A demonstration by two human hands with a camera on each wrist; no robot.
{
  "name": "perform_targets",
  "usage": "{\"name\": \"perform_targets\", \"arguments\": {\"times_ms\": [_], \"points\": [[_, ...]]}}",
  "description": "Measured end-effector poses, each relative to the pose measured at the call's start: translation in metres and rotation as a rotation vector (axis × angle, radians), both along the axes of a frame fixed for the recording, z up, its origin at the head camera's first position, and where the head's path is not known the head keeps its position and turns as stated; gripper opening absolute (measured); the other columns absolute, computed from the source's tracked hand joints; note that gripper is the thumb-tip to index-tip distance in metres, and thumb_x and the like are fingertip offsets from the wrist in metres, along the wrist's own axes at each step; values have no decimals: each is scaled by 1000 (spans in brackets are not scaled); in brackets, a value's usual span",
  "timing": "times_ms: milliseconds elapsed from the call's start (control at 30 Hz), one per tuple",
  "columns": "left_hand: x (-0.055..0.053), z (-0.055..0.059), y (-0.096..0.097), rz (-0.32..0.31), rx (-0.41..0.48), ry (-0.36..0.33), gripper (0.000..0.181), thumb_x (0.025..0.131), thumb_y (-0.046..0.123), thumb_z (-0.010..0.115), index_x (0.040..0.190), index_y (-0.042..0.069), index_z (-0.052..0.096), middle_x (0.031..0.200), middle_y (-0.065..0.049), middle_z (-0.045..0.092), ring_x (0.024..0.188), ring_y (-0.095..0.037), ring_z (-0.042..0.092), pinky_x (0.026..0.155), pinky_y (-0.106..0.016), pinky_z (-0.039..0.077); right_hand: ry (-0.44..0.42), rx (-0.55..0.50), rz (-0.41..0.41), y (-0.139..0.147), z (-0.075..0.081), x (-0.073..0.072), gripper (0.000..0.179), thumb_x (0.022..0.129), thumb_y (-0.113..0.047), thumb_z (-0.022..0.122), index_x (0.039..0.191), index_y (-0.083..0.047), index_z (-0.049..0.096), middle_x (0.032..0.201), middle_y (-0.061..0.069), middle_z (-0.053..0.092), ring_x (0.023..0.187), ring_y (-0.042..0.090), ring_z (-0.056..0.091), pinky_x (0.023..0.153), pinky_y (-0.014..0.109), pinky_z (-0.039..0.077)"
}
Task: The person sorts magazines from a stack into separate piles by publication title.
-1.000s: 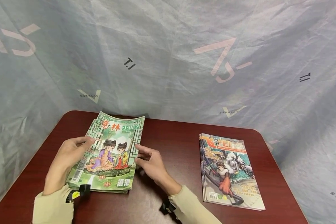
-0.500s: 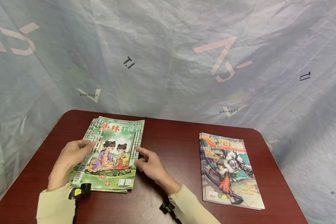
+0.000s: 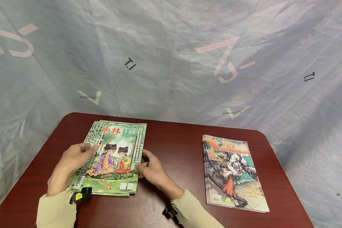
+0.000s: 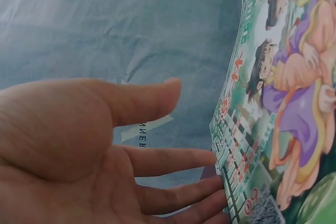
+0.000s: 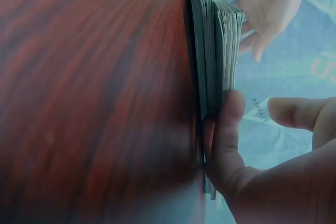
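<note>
A stack of green-covered magazines (image 3: 114, 180) lies on the left side of the table, the top cover showing two drawn figures. Its layers are slightly offset along the left and bottom edges. My left hand (image 3: 69, 160) is at the stack's left edge; in the left wrist view its extended fingers (image 4: 173, 161) touch that edge while the thumb stands apart. On the opposite side, my right hand (image 3: 155, 171) rests its fingers against the right edge. The right wrist view shows the page edges (image 5: 210, 51) of the stack, with the right thumb (image 5: 296, 113) clear of them.
To the right lies a second stack of magazines (image 3: 235, 177), its top cover orange-titled with a red-gloved figure. The dark red table (image 3: 174, 142) ends at a grey printed cloth (image 3: 165, 63) hanging behind it.
The top green magazine has come down and toward me, so its top edge sits closer to those beneath. The left hand has shifted slightly right; the right stack stays put.
</note>
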State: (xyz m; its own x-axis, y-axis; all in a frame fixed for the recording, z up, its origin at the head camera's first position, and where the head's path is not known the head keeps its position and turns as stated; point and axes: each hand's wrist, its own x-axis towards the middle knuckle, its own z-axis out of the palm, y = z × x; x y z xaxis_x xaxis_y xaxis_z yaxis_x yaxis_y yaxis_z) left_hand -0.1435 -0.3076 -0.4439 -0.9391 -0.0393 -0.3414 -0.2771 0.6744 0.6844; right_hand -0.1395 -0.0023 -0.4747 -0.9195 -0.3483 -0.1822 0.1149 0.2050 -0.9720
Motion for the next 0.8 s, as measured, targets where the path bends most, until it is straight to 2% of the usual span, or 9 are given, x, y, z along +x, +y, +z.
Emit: {"name": "perform_targets", "arguments": {"times_ms": [67,200,800], "points": [[-1,0,1,-23,-27,5,83,120,48,42,161,-23,32,164,-49,29,145,-69,38,109,-75,45,8,4,7,0,1,0,73,100,-1,74,164,13,40,130,27,69,79,25,72,69,41,66],[-2,0,1,-30,-52,-4,85,119,51,43,160,-23,33,163,-50,29,144,-70,37,109,-77,44,15,16,21,0,1,0,72,100,-1,74,163,15,41,140,26,62,85,23,71,71,39,66],[-3,0,-3,-33,-88,-1,83,119,47,44,156,-27,36,158,-52,34,140,-70,42,106,-75,47,-5,-19,20,-1,2,-1,71,100,2,72,162,15,42,133,22,65,83,18,67,73,39,65]]}}
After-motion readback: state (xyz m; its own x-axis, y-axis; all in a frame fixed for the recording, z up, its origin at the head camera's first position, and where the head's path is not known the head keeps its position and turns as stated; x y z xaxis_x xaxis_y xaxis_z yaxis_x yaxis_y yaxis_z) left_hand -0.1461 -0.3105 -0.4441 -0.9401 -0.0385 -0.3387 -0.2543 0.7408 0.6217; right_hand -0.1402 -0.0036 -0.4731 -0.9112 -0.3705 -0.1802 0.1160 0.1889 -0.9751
